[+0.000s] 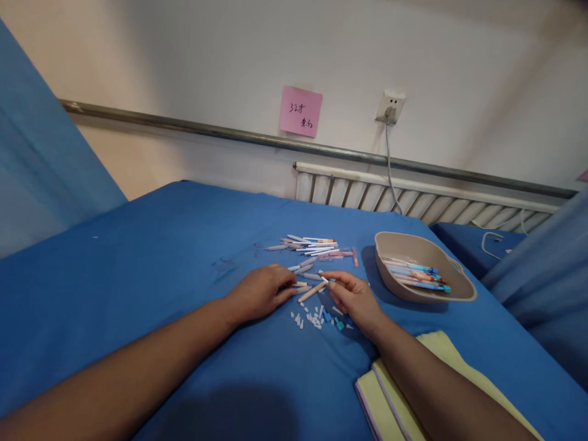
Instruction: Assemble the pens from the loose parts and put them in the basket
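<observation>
My left hand (pixel 261 290) rests palm down on the blue cloth, fingertips pinched at the end of a pale pen barrel (pixel 312 291). My right hand (pixel 353 296) is curled, its thumb and fingers pinching the other end of that barrel near a white tip. Beyond the hands lies a scatter of pen parts (pixel 315 248): barrels, thin refills and pink pieces. Small white and teal caps (pixel 318 318) lie between my wrists.
A beige tray (pixel 459 293) at the right holds several finished pens (pixel 420 275). Yellow folded cloths (pixel 386 401) lie under my right forearm. A radiator, a rail, a pink note (pixel 301 111) and a wall socket (pixel 390 106) stand behind the table.
</observation>
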Action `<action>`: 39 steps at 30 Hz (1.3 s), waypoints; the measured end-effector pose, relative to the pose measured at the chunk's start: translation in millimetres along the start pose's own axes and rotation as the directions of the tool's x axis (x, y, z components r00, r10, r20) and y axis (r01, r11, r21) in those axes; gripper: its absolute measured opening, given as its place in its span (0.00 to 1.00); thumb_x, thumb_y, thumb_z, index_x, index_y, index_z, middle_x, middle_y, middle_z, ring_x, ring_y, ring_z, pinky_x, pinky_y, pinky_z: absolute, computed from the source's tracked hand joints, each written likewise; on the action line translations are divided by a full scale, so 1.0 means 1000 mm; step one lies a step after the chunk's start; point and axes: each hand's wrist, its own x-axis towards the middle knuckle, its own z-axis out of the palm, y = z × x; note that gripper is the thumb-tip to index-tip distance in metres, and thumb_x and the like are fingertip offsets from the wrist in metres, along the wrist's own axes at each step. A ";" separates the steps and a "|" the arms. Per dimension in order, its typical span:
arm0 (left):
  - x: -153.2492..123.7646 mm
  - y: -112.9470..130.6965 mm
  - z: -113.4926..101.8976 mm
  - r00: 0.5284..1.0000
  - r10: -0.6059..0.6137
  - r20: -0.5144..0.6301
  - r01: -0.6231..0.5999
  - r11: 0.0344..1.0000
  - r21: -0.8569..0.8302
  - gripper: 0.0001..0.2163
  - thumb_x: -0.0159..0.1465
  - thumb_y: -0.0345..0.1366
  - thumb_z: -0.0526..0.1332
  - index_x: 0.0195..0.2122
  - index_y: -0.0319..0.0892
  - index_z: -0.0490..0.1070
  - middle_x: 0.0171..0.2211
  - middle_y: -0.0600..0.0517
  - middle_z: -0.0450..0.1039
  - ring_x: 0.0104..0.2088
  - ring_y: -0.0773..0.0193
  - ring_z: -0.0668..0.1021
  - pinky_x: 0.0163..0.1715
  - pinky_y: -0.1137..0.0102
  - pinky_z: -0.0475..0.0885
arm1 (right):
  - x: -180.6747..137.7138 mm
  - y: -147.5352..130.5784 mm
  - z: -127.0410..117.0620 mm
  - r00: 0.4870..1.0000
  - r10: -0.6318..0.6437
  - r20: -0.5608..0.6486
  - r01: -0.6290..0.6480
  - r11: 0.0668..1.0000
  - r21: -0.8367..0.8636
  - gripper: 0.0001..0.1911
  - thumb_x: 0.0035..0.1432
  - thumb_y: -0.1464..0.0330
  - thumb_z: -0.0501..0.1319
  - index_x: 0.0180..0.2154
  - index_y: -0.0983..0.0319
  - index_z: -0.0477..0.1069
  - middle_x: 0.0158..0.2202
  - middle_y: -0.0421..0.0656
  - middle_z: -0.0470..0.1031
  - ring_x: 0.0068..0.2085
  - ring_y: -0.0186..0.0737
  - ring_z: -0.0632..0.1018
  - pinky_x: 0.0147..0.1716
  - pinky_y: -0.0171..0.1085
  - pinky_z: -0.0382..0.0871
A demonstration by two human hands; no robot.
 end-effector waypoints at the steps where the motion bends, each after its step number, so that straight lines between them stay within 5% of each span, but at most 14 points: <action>1: -0.001 0.004 0.000 0.999 0.022 0.035 -0.023 0.999 0.034 0.09 0.62 0.40 0.55 0.38 0.44 0.72 0.33 0.49 0.73 0.35 0.59 0.73 0.35 0.68 0.65 | 0.000 0.000 0.000 1.000 0.001 -0.001 -0.001 1.000 0.000 0.20 0.47 0.59 0.62 0.40 0.65 0.73 0.12 0.30 0.56 0.14 0.25 0.54 0.14 0.29 0.44; 10: -0.001 0.013 0.006 0.999 -0.024 0.031 0.017 0.976 0.218 0.11 0.65 0.38 0.51 0.33 0.41 0.70 0.31 0.46 0.71 0.33 0.57 0.73 0.35 0.65 0.65 | 0.000 0.002 -0.002 1.000 0.002 -0.008 -0.002 1.000 -0.005 0.22 0.46 0.58 0.63 0.40 0.66 0.73 0.12 0.30 0.57 0.14 0.25 0.55 0.13 0.28 0.45; 15: -0.001 0.023 -0.003 0.985 -0.142 -0.100 0.118 0.970 -0.212 0.08 0.63 0.37 0.53 0.38 0.41 0.69 0.32 0.50 0.71 0.33 0.62 0.72 0.35 0.69 0.66 | -0.001 0.001 -0.005 0.999 0.041 -0.030 -0.039 0.997 0.066 0.24 0.47 0.58 0.63 0.43 0.65 0.71 0.14 0.30 0.59 0.13 0.24 0.55 0.12 0.28 0.46; 20: 0.002 0.032 -0.003 0.948 -0.288 -0.138 0.127 0.735 -0.666 0.08 0.58 0.38 0.59 0.34 0.39 0.68 0.26 0.55 0.65 0.27 0.69 0.68 0.30 0.72 0.64 | -0.001 0.001 -0.005 0.998 0.037 -0.045 -0.034 0.996 0.081 0.23 0.47 0.59 0.63 0.43 0.65 0.71 0.14 0.30 0.59 0.12 0.24 0.55 0.11 0.28 0.46; 25: 0.003 0.033 0.001 0.934 -0.351 -0.061 0.158 0.561 -0.812 0.09 0.55 0.38 0.62 0.33 0.38 0.68 0.24 0.56 0.63 0.25 0.71 0.65 0.27 0.74 0.61 | 0.000 0.002 -0.005 0.999 0.035 -0.038 -0.032 0.997 0.071 0.23 0.47 0.59 0.64 0.42 0.65 0.71 0.14 0.30 0.59 0.12 0.24 0.55 0.11 0.28 0.47; 39: 0.000 0.036 -0.004 0.920 -0.342 -0.191 0.184 0.807 -0.561 0.08 0.58 0.39 0.59 0.30 0.39 0.72 0.24 0.55 0.67 0.26 0.69 0.68 0.29 0.73 0.64 | -0.002 0.001 -0.004 1.000 0.013 -0.028 -0.012 0.999 0.035 0.22 0.47 0.59 0.63 0.42 0.66 0.72 0.14 0.31 0.58 0.14 0.24 0.55 0.13 0.27 0.46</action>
